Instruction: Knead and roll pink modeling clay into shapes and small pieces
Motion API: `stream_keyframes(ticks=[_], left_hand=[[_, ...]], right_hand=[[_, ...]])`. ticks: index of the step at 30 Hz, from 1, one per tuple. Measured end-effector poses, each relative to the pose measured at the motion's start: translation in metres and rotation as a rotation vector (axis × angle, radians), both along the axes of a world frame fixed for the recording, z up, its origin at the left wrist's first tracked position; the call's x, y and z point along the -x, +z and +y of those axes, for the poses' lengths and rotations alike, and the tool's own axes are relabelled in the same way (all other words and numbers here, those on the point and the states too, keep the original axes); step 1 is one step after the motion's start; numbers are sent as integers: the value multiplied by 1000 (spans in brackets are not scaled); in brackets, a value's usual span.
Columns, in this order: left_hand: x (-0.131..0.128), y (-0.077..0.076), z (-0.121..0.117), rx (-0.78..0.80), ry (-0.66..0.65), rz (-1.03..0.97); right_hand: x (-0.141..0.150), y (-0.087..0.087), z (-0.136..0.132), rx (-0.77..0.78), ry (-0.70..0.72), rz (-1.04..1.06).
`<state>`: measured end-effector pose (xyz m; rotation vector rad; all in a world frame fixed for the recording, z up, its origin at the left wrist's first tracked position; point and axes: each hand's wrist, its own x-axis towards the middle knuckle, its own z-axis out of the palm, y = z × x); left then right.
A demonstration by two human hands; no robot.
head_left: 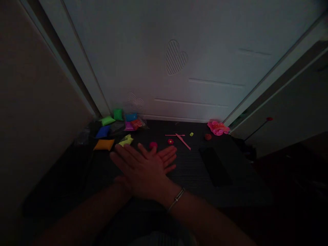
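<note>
My right hand (146, 176), a bracelet at its wrist, lies flat across my left hand (168, 158), palm to palm. Both hands have their fingers stretched out, crossing each other above the dark table (184, 174). Whatever may be between the palms is hidden. Just beyond the fingers sits a deep pink ball (153, 145), partly covered by them. A small red flower shape with a pale centre (170, 141) is to its right. Near it lie a thin pink stick (171, 135) and a wider pink modelling tool (183, 142). A crumpled yellow packet (126, 140) touches the view of my right fingertips.
Several coloured packets, among them an orange one (104, 145) and a blue one (103, 132), lie at the back left. A yellow bit (191, 134), a brownish lump (207, 136) and a pink flower-like piece (218, 127) are at the back right, before a white panel (153, 68). A dark rectangle (215, 166) lies right.
</note>
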<state>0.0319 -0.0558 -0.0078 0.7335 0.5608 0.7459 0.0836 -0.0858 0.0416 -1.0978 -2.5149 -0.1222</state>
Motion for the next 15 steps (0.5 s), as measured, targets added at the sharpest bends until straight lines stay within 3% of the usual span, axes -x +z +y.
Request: stream_keyframes(ticks=[2, 4, 6, 9, 12, 15], left_hand=[[5, -3, -6, 50, -122, -235], [13, 0, -6, 75, -110, -366], [20, 3, 0, 102, -36, -380], [16, -2, 10, 115, 50, -341], [6, -14, 3, 140, -75, -287], [6, -12, -10, 108, -123, -299]], right_hand=[[-4, 5, 11, -24, -49, 48], [-15, 2, 19, -21, -165, 106], [-24, -6, 17, 8, -214, 119], [-19, -15, 4, 48, -131, 85], [-6, -11, 1, 45, -111, 92], [-9, -5, 14, 17, -137, 136]])
